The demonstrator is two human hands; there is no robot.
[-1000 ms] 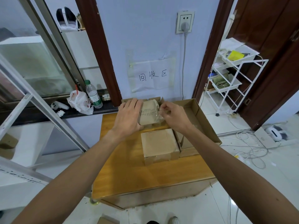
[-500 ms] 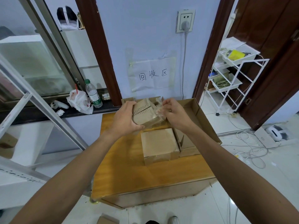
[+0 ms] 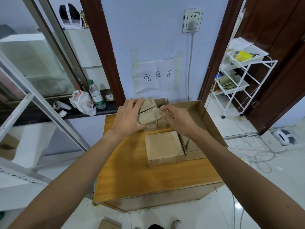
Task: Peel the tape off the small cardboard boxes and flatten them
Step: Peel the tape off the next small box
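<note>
One small brown box [image 3: 148, 111] tilts aloft, clear tape [image 3: 160, 110] half-peeled; second box [image 3: 163, 146] lies closed.

Only one view is given, taken from the head. The counter [image 3: 132, 176] is looked down on, closely, facing a wall [image 3: 148, 30].

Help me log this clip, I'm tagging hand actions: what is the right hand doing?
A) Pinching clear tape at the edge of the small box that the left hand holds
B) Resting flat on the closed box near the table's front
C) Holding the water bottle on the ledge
A: the right hand pinches crinkled clear tape at the edge of the small box, which the left hand grips.
</note>
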